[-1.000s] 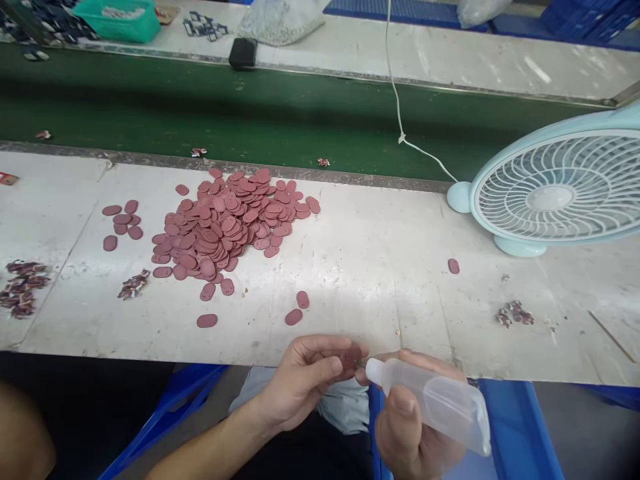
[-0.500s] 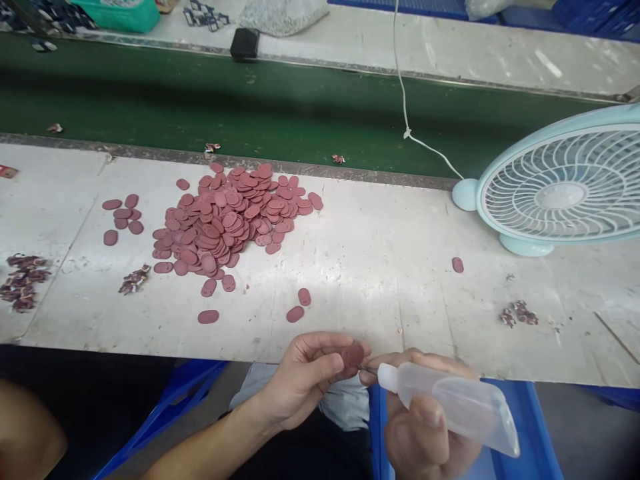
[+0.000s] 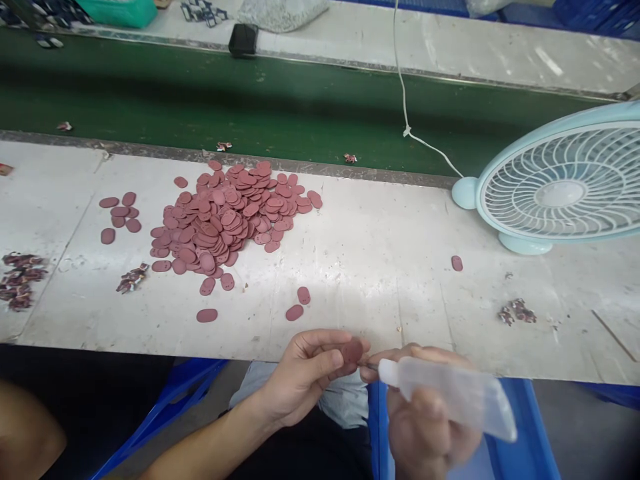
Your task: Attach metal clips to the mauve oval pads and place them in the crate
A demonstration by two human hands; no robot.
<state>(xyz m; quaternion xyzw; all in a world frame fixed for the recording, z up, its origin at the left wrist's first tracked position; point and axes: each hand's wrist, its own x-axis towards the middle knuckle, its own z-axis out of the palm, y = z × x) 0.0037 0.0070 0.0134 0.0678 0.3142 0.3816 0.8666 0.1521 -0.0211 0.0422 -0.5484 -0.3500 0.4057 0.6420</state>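
Near the table's front edge, my left hand pinches a dark red oval disc between thumb and fingers. A translucent squeeze bottle with a white cap and thin dark nozzle is gripped in my right hand. The nozzle tip points left and meets or nearly meets the disc's lower right edge; exact contact I cannot make out. A large heap of similar red discs lies on the table beyond my left hand, with two loose discs between.
A light blue fan stands at right, its white cord running back across a green conveyor belt. Small brownish pieces lie in clusters. A blue crate is below the table edge. Another person's arm shows at lower left.
The squeeze bottle has tilted slightly in my right hand, its bottom end rising a little. Small pieces on the green belt have shifted right. My left hand keeps the disc in place.
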